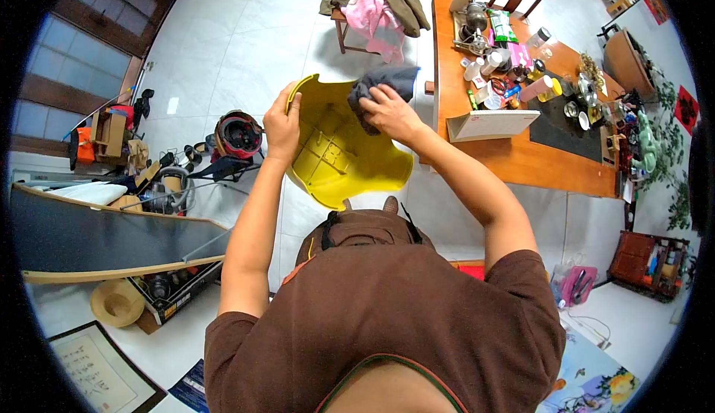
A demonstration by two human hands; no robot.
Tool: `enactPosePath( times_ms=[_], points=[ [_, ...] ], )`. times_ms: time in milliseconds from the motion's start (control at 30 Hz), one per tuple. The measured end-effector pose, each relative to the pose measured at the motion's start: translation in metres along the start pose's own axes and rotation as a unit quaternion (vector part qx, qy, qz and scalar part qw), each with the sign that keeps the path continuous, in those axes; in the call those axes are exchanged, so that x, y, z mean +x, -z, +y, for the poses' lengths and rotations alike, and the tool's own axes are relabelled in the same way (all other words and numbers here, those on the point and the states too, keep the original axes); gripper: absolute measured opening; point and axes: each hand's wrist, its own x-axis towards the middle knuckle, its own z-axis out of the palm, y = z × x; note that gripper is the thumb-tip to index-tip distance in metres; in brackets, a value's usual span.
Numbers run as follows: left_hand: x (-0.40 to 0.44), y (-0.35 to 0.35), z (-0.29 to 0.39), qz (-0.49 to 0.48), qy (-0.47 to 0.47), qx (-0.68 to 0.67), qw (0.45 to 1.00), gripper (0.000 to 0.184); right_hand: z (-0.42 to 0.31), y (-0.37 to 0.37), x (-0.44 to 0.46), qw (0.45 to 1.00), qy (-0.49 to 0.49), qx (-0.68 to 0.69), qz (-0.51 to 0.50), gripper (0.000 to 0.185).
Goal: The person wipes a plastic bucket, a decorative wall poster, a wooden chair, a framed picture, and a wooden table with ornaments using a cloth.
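A yellow plastic stool [322,152] is tipped in front of me with its hollow, ribbed underside facing up. My left hand [282,124] is closed on its left rim, thumb inside and fingers around the outer side. My right hand [392,115] is wrapped around a dark grey cloth [402,81], which lies against the stool's upper right edge. Part of that edge is hidden by the cloth and hand.
To the right stands a wooden table [449,55] crowded with cups, jars and a desk calendar [491,125]. A seat heaped with clothes [372,12] stands ahead. At left are a helmet [238,137], a long dark board [112,230] and a straw hat [118,303].
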Motion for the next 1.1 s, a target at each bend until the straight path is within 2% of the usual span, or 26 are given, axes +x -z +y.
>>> enactPosePath(
  times_ms=[67,167,200,233,300,367,400,433,500,567,633,700,733,767,833,900,933,967,1000,1033,1067,1100],
  points=[
    [0.006,0.003,0.003,0.021,-0.001,0.017,1.0,0.03,-0.002,-0.01,0.004,0.999,0.048,0.011,-0.004,0.015],
    [0.0,0.01,0.027,-0.005,-0.044,0.011,0.999,0.028,-0.016,-0.003,0.015,0.998,0.032,-0.021,-0.042,0.015],
    [0.009,0.006,0.034,0.0,-0.08,0.017,0.997,0.028,-0.002,-0.013,0.02,0.999,0.004,-0.033,0.0,0.015],
    [0.011,0.007,0.036,0.001,-0.073,0.015,0.997,0.029,0.002,-0.044,0.018,0.997,-0.057,0.011,-0.056,0.016],
    [0.015,0.007,0.038,0.004,-0.058,0.012,0.998,0.032,0.003,-0.065,0.006,0.997,-0.038,-0.039,-0.048,0.02],
    [0.021,0.004,0.033,0.053,-0.033,-0.015,0.998,0.03,-0.016,-0.072,0.004,0.979,-0.093,-0.089,-0.159,0.023],
    [0.024,0.002,0.03,0.077,-0.021,-0.029,0.996,0.03,-0.03,-0.057,0.012,0.954,-0.131,-0.059,-0.264,0.026],
    [0.026,0.0,0.028,0.102,-0.009,-0.043,0.994,0.029,-0.039,-0.062,0.015,0.939,-0.158,-0.02,-0.305,0.027],
    [0.02,-0.003,0.026,0.097,-0.021,-0.017,0.995,0.028,-0.068,-0.075,0.009,0.915,-0.245,0.097,-0.305,0.022],
    [0.015,-0.006,0.028,0.088,-0.039,0.001,0.995,0.028,-0.061,-0.063,0.021,0.853,-0.118,0.191,-0.472,0.03],
    [0.009,-0.01,0.019,0.085,-0.018,-0.002,0.996,0.03,-0.065,-0.061,0.032,0.815,0.001,0.286,-0.504,0.042],
    [0.004,-0.014,0.011,0.096,-0.004,-0.008,0.995,0.031,-0.063,-0.039,0.027,0.674,-0.145,0.55,-0.47,0.046],
    [0.005,-0.015,0.006,0.105,0.007,-0.01,0.994,0.032,-0.065,-0.029,0.028,0.58,-0.165,0.692,-0.397,0.044],
    [0.006,-0.016,0.001,0.117,0.019,-0.011,0.993,0.032,-0.06,-0.019,0.029,0.563,-0.184,0.711,-0.38,0.047],
    [0.005,-0.011,-0.021,0.146,0.064,-0.004,0.987,0.034,-0.053,0.02,0.025,0.526,-0.219,0.796,-0.203,0.048],
    [0.008,-0.004,-0.053,0.179,0.121,0.008,0.976,0.036,-0.042,0.049,0.018,0.529,-0.271,0.803,-0.031,0.056],
    [0.008,0.001,-0.066,0.195,0.14,0.015,0.971,0.036,-0.033,0.053,0.007,0.467,-0.355,0.81,-0.011,0.059],
    [0.006,0.005,-0.073,0.206,0.174,0.039,0.962,0.035,-0.034,0.066,0.002,0.422,-0.444,0.785,0.096,0.049],
    [0.003,0.01,-0.079,0.217,0.208,0.062,0.952,0.035,-0.029,0.063,-0.007,0.474,-0.377,0.779,0.163,0.047],
    [0.002,0.014,-0.076,0.226,0.24,0.084,0.94,0.034,-0.023,0.052,-0.018,0.656,-0.387,0.617,0.2,0.046],
    [0.0,0.016,-0.071,0.225,0.289,0.097,0.926,0.034,-0.025,0.04,-0.024,0.745,-0.374,0.51,0.212,0.046],
    [-0.003,0.016,-0.071,0.229,0.298,0.067,0.924,0.035,-0.027,0.038,-0.028,0.82,-0.355,0.391,0.221,0.047]
  ],
)
